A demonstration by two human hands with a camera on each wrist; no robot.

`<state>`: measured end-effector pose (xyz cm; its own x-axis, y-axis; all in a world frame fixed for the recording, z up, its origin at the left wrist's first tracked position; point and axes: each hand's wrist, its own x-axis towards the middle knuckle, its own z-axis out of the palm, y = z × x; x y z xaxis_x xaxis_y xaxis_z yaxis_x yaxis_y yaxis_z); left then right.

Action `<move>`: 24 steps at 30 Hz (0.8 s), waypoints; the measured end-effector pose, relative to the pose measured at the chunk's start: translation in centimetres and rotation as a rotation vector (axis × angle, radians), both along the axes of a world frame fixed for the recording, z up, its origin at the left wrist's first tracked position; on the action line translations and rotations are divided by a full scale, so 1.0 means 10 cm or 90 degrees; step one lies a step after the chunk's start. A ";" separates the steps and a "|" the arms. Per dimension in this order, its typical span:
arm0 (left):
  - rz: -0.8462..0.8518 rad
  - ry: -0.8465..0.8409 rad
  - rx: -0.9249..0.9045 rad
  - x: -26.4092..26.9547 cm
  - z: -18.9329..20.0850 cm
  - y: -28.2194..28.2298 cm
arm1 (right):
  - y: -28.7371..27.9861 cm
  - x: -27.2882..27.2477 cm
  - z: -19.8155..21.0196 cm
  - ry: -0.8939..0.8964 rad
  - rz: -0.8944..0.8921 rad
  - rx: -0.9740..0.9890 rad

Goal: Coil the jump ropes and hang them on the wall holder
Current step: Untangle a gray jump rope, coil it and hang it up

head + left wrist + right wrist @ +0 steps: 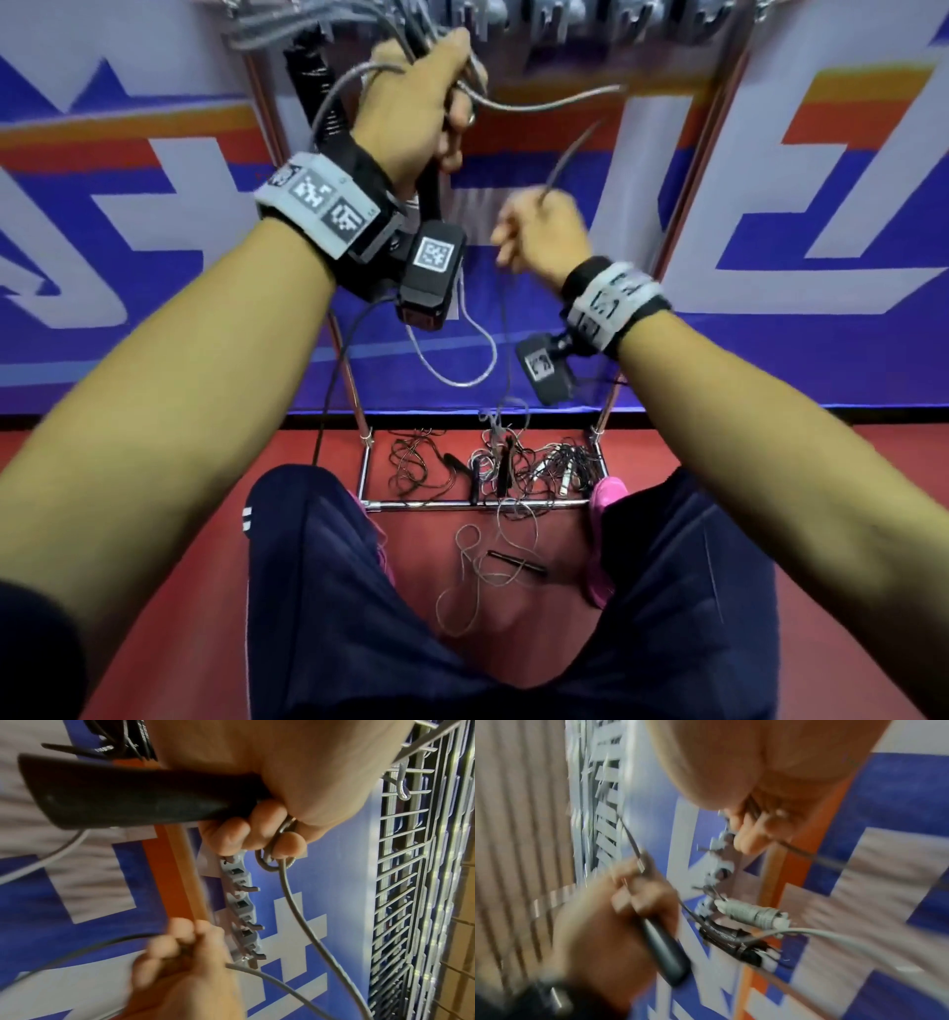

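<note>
Jump rope [544,105] being coiled is a grey cable with a black handle [430,190]. Head view: the left hand [411,103] is up close under the wall holder [590,20]. Its fingers [452,157] are curled tight round the handle and the gathered loops, and the handle's long axis points down out of the fist. The right hand [544,236] sits lower and to the right, pinching the free cable, so the left is the nearer to the hooks. More ropes [493,462] lie tangled on the floor [421,529] below.

Left wrist view: the fingers [231,833] wrap the handle and trap a small loop. The cable runs from there across to the right fist, with the wall holder just behind.

Right wrist view, blurred: the right fingers [749,839] close on the cable, and hung ropes [731,939] sit on a hook beside the left hand. The next loop, I judge, must travel up and leftward to the left fist.
</note>
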<state>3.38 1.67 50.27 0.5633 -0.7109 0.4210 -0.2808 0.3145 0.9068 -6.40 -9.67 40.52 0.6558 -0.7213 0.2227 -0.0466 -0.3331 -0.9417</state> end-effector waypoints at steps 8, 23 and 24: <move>0.066 0.029 0.113 0.02 -0.40 0.03 | -0.09 -0.12 0.12 0.106 0.098 -0.051; -0.043 -0.028 0.404 -0.28 -1.09 -0.01 | 0.10 -0.17 0.67 -0.239 0.114 -0.013; -0.025 -0.003 0.348 -0.23 -1.04 -0.03 | 0.07 -0.21 0.55 -0.246 0.057 -0.050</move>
